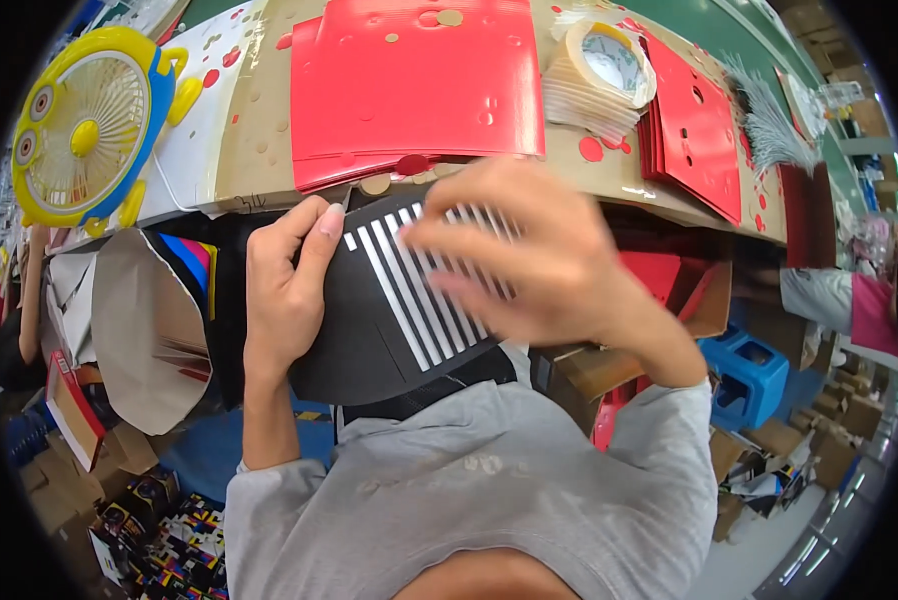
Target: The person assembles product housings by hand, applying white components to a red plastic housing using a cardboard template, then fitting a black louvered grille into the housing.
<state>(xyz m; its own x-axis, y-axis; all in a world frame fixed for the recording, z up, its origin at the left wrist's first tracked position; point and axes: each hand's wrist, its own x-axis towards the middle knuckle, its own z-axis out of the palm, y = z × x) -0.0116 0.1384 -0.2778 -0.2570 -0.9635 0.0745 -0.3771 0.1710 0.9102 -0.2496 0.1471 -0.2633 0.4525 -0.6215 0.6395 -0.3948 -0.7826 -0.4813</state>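
Observation:
A black sheet (341,325) with several parallel white strips (401,292) is tilted in front of my body, just below the table's edge. My left hand (287,285) grips its upper left edge, with the thumb on top. Over the strips hovers my right hand (544,262), smeared by motion. Its fingers are bent near the upper part of the strips, and whether they pinch anything is unclear. Beyond the sheet, a stack of glossy red sheets (409,90) lies on the table.
Rolls of tape (609,62) are stacked beside red sheets with punched holes (691,140). A yellow and blue fan (87,135) stands far left, above a large paper bag (139,345). At right are a blue stool (744,375) and another person's sleeve (874,308).

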